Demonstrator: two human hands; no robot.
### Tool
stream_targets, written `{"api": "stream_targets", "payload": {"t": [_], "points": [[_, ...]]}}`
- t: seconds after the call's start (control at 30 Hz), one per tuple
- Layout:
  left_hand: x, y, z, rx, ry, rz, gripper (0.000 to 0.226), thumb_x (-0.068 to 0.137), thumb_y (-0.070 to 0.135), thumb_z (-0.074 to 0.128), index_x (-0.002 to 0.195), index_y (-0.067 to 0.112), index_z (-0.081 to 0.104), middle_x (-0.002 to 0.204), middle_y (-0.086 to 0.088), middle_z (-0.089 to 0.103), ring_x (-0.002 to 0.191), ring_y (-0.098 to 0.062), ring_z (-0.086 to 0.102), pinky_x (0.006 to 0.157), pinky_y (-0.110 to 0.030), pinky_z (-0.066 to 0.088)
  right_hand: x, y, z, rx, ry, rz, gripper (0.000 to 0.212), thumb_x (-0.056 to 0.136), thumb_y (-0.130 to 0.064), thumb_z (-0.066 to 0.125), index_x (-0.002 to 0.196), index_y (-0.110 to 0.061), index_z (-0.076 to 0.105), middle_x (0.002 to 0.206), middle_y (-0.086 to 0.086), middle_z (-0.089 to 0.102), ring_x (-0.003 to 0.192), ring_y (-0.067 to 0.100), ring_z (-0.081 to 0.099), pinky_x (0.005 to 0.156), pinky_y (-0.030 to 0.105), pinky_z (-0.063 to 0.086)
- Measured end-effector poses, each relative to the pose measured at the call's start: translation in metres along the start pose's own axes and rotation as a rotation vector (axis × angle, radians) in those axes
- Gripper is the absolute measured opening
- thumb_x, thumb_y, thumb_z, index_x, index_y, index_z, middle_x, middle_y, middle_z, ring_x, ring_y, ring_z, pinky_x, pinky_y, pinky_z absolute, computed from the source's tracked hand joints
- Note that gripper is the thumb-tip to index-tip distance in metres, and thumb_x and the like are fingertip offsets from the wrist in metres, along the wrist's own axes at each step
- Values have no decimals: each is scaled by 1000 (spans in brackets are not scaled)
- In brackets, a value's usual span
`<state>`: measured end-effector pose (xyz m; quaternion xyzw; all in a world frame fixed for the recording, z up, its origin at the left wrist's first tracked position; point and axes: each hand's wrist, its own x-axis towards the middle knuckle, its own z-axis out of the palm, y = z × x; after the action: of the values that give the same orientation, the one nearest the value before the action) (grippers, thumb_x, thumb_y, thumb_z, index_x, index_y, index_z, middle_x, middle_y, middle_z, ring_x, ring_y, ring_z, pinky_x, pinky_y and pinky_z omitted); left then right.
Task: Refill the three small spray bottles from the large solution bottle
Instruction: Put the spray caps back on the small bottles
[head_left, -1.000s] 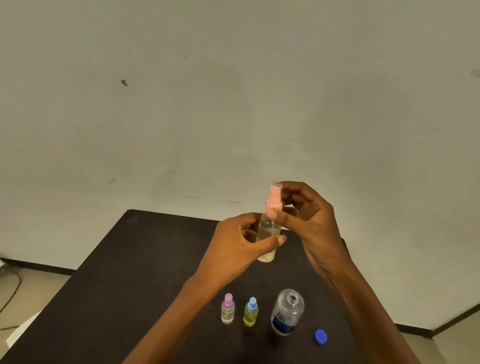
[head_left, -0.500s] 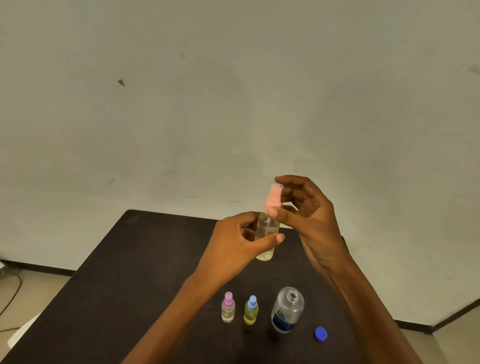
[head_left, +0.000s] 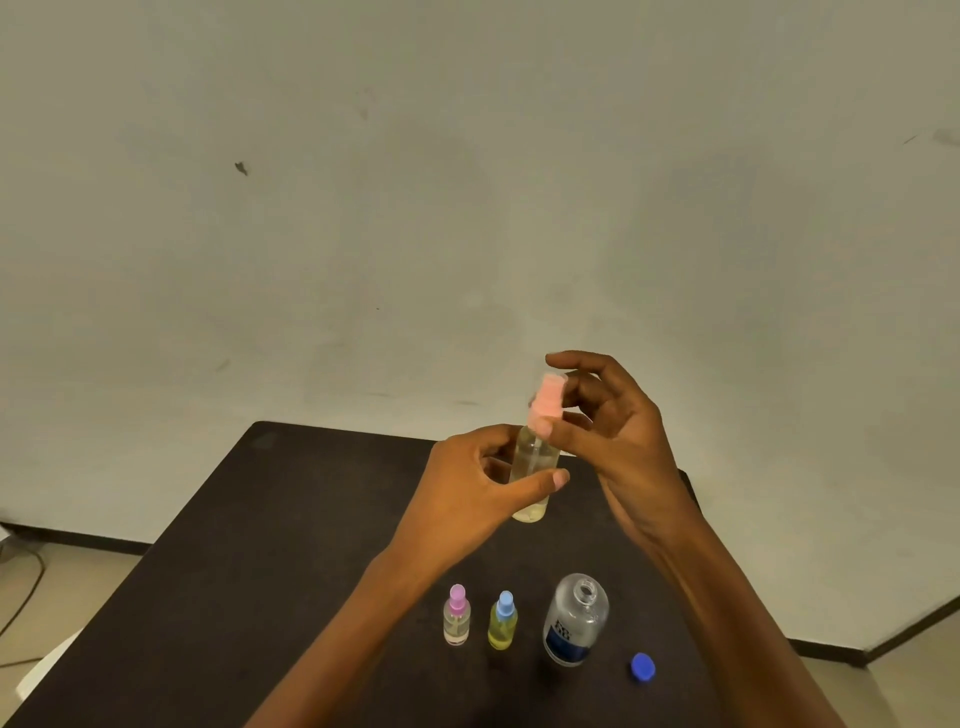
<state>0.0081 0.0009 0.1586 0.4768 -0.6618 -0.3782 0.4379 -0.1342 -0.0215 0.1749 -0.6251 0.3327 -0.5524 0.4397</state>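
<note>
My left hand (head_left: 467, 488) grips the clear body of a spray bottle (head_left: 532, 462) held upright above the table. My right hand (head_left: 608, 421) pinches its pink spray cap (head_left: 545, 397) between thumb and fingers. On the dark table (head_left: 260, 545) stand a small bottle with a purple cap (head_left: 457, 616), a small yellow bottle with a blue cap (head_left: 503, 621), and the large solution bottle (head_left: 575, 618), which is uncapped and has a blue label. Its blue cap (head_left: 643, 666) lies to the right of it.
A plain light wall rises behind the table. A cable (head_left: 26, 587) lies on the floor at the left. The table's right edge is close behind my right forearm.
My right hand's fingers have shifted around the pink cap, with the upper fingers lifting and spreading. The held bottle stays at about the same height. The bottles on the table have not moved.
</note>
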Motion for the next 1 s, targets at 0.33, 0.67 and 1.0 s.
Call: {"api": "stream_targets", "payload": {"t": [0.33,0.67,1.0], "points": [[-1,0,0,-2,12,5,20,76,35,71,94,33,62,93,12,68,91,-7,65,77,-14,51,-4,-2,-3,170,-72,44,48,79,-13,60,125,-18,48,104,10,70,105,25,63,85,29,51],[-1,2,0,-10,5,25,18,76,33,71,88,40,59,89,15,67,88,-6,66,78,-16,52,-1,3,1,122,-18,28,59,64,-30,76,118,-29,53,110,2,66,104,18,60,80,27,52],[0,2,-1,-25,6,40,17,77,30,72,87,38,61,89,15,68,88,-6,66,77,-14,52,-1,2,0,50,29,6,55,61,-25,77,112,-27,57,89,-6,67,91,17,64,81,36,54]]}}
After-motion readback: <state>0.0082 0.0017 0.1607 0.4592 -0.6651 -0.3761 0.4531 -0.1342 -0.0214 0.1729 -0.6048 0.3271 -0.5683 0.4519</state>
